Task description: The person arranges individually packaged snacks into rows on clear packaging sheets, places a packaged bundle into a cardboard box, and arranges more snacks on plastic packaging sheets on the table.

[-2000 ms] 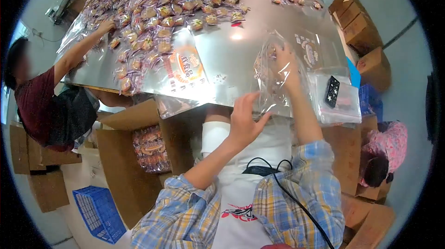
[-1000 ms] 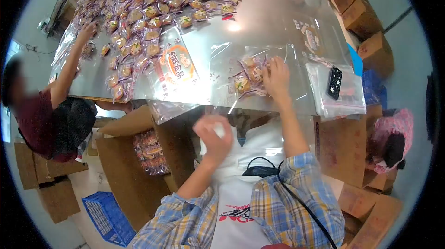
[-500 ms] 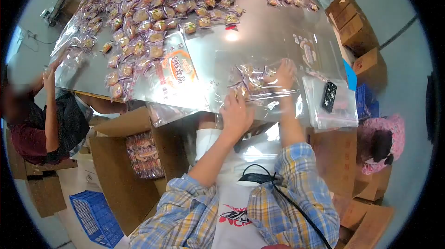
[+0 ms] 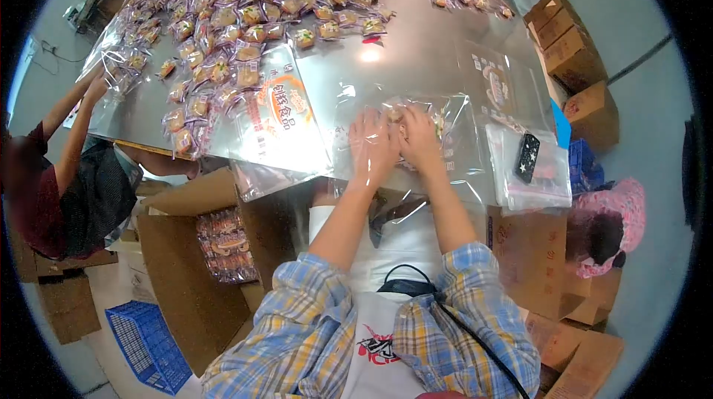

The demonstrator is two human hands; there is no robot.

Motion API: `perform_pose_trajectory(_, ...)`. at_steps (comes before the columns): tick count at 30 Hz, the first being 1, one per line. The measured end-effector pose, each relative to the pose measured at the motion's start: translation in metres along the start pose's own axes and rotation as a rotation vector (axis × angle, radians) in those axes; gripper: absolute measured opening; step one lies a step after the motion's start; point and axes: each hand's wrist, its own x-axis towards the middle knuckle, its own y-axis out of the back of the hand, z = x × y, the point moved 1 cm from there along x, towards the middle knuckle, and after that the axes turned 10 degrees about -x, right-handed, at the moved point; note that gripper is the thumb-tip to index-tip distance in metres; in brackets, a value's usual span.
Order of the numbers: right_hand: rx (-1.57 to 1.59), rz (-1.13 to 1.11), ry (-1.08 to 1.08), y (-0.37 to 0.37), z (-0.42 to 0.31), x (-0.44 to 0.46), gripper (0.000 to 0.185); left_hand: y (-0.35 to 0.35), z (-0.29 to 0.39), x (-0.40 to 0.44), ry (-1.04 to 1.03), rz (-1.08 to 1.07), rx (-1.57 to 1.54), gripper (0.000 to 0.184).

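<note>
Both my hands are inside a large clear plastic bag (image 4: 462, 125) that lies at the front edge of the metal table (image 4: 423, 50). My left hand (image 4: 373, 143) has its fingers stretched forward, at the left of a few wrapped cakes. My right hand (image 4: 418, 135) lies close beside it, fingers stretched over the cakes and partly covering them. One cake (image 4: 395, 114) shows between the fingertips. A printed clear bag (image 4: 286, 113) lies flat left of my hands, next to a wide spread of wrapped cakes (image 4: 245, 31).
A dark phone-like case with stars (image 4: 527, 157) rests on stacked clear bags (image 4: 501, 176) at right. An open carton (image 4: 174, 273) with packed goods and a blue crate (image 4: 148, 347) stand lower left. Co-workers are at left, far right and top right.
My left hand has gone from the table edge into the bag, and both hands have come together over the cakes. The co-worker at left has reached forward to a clear bag.
</note>
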Motion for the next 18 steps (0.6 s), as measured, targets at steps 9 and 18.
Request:
perform_pose_trajectory(9,0.096,-0.012,0.010,-0.001,0.008,-0.029,0.057,0.012,0.004,0.024,0.147,-0.278,0.084,0.063)
perform_pose_trajectory(18,0.122,-0.018,0.108,0.004,0.003,-0.026,0.069,-0.007,-0.012,0.038,0.239,-0.137,0.218,0.094)
